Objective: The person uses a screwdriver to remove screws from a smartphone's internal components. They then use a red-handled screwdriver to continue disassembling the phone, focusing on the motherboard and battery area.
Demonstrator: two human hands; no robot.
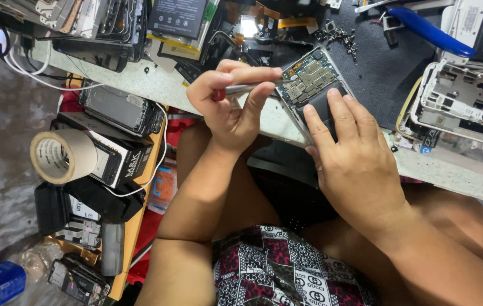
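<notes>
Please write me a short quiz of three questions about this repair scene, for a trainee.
1. True or false: the left hand holds a screwdriver with its tip at the opened phone.
2. What does the right hand do? A) lifts the tape roll B) presses flat on the phone C) holds the blue tool
3. Fill in: the tape roll lies to the person's ____ side.

Key: 1 true; 2 B; 3 left.
</notes>
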